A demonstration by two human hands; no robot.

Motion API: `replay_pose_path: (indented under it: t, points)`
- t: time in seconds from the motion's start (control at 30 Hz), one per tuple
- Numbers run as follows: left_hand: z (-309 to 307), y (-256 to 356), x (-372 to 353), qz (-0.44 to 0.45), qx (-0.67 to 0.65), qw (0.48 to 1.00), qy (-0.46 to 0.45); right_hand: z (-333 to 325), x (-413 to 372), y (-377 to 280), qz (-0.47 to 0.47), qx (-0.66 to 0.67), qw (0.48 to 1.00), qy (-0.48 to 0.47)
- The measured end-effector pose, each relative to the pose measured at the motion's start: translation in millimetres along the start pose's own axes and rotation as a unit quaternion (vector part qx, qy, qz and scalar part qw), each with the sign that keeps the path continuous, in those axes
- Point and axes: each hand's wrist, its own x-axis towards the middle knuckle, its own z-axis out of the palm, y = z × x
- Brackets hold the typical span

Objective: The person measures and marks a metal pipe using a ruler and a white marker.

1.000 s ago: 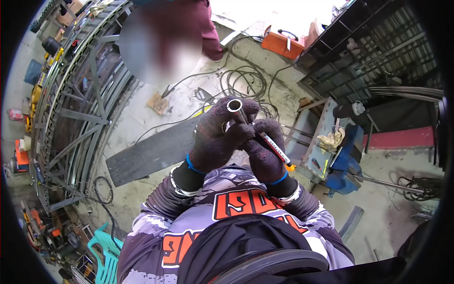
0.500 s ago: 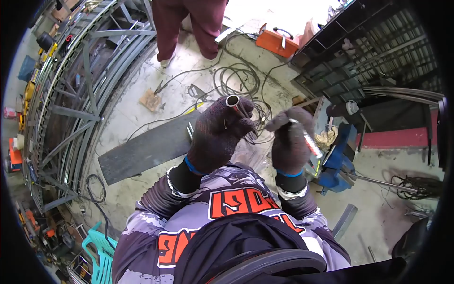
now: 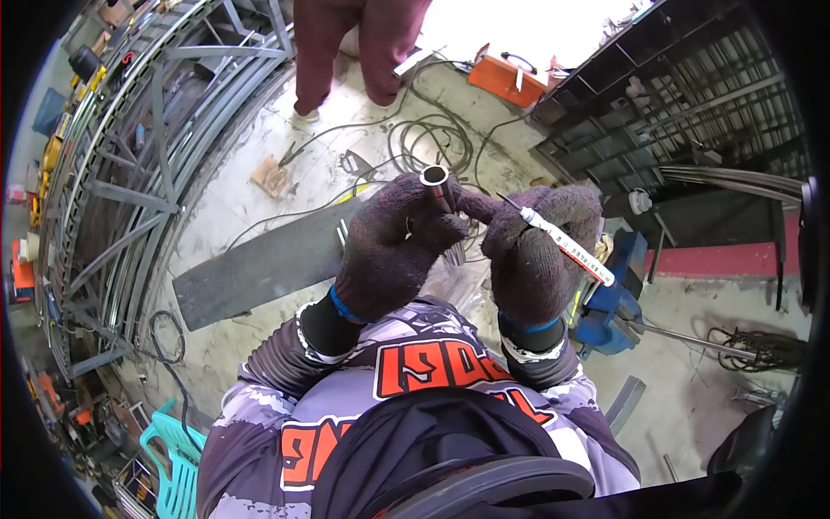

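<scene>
In a dark knitted glove, my left hand [image 3: 391, 238] is wrapped round a short metal pipe [image 3: 435, 176], its round open end facing up toward me. My right hand [image 3: 536, 259], gloved the same way, grips a white marker pen [image 3: 572, 249] with red print. The pen's dark, thin tip points up and to the left, toward the pipe. Both hands are close together in front of my chest, and a finger of my right hand reaches the left-hand fingers near the pipe. Most of the pipe's length is hidden by the gloves.
A blue bench vise [image 3: 612, 298] stands right of my right hand. A dark flat board [image 3: 251, 272] and coiled cables [image 3: 432, 143] lie on the floor. Ahead are a person's legs [image 3: 363, 52] and an orange toolbox [image 3: 506, 80]. Metal trusses [image 3: 164, 130] fill the left.
My right hand has come in toward my left hand and turned, so the marker and its tip now show clearly. The pipe stays in my left hand, shifted slightly right.
</scene>
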Motion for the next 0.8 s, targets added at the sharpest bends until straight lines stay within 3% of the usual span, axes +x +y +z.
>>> replay_pose_path:
  t: [0.03, 0.1, 0.17, 0.2, 0.27, 0.37, 0.4, 0.43, 0.5, 0.57, 0.6, 0.67, 0.73, 0.8]
  points:
    - [1.3, 1.7, -0.3, 0.001, 0.000, 1.000, 0.005, 2.0, -1.7, -1.3, -0.005, -0.115, 0.993, 0.027]
    - [1.4, 7.2, -0.1, -0.029, -0.012, 1.000, 0.001, 0.1, 0.3, -0.7, -0.012, -0.071, 0.997, 0.042]
    - [2.4, 11.4, 0.2, -0.060, -0.024, 0.998, -0.005, 2.8, -2.4, -3.3, -0.089, -0.296, 0.951, 0.004]
    - [3.1, 12.9, 0.3, -0.061, -0.022, 0.998, -0.004, 5.6, -2.2, -4.5, -0.089, -0.296, 0.951, 0.006]
    - [4.7, 13.2, 0.0, -0.063, -0.020, 0.998, -0.007, 10.8, -0.1, -6.2, 0.048, -0.020, 0.996, 0.066]
    - [5.7, 10.9, -0.5, -0.062, -0.062, 0.996, -0.007, 8.6, -1.2, 10.2, -0.031, 0.006, 0.997, 0.069]
    - [4.8, 9.9, -0.9, -0.039, -0.047, 0.998, -0.010, 5.9, 2.2, -3.5, 0.058, -0.025, 0.997, 0.043]
    - [4.5, 8.6, -1.2, -0.016, -0.032, 0.999, -0.013, 5.4, 2.8, -6.3, 0.058, -0.025, 0.997, 0.046]
    - [5.4, 4.7, -3.4, -0.021, -0.065, 0.998, -0.012, 4.8, 3.3, -7.7, 0.035, -0.186, 0.981, 0.036]
    - [4.6, 2.7, -3.5, -0.026, -0.097, 0.995, -0.008, 0.4, 3.6, -4.2, 0.001, -0.225, 0.974, 0.017]
    - [3.2, 2.3, -2.0, 0.013, -0.048, 0.998, -0.034, -0.5, 2.9, -1.6, -0.033, -0.265, 0.964, -0.003]
    - [1.6, 4.9, -3.5, 0.049, 0.003, 0.997, -0.058, 2.9, -3.4, 7.5, -0.066, -0.196, 0.978, 0.003]
    - [3.6, 11.5, -6.5, 0.007, 0.007, 0.999, -0.033, 6.0, -6.7, 8.8, -0.089, -0.089, 0.992, 0.019]
    - [4.3, 10.7, -7.3, -0.009, -0.016, 0.999, -0.032, 8.1, -4.3, 5.3, -0.084, -0.078, 0.993, 0.016]
